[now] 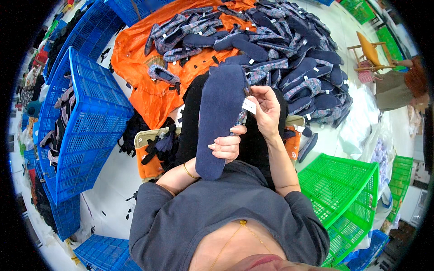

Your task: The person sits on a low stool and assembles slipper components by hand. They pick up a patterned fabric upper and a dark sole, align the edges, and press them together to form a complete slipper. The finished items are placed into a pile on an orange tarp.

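While gripping slipper [219,108] with left fingers [226,147] and pinching its edge with right fingers [264,92], could overpull, tearing white tag [249,106].

Dark tee, gold-coloured trim

From my remote post I make out, at six o'clock, a plain dark grey T-shirt [190,221]; its short left sleeve [151,205] sits near seven-thirty, its right sleeve [305,214] near four-thirty. A thin gold-coloured bangle [187,171] rings the left wrist at seven; a fine pendant necklace [243,222] shows between five and six. The trousers [189,122] are black.
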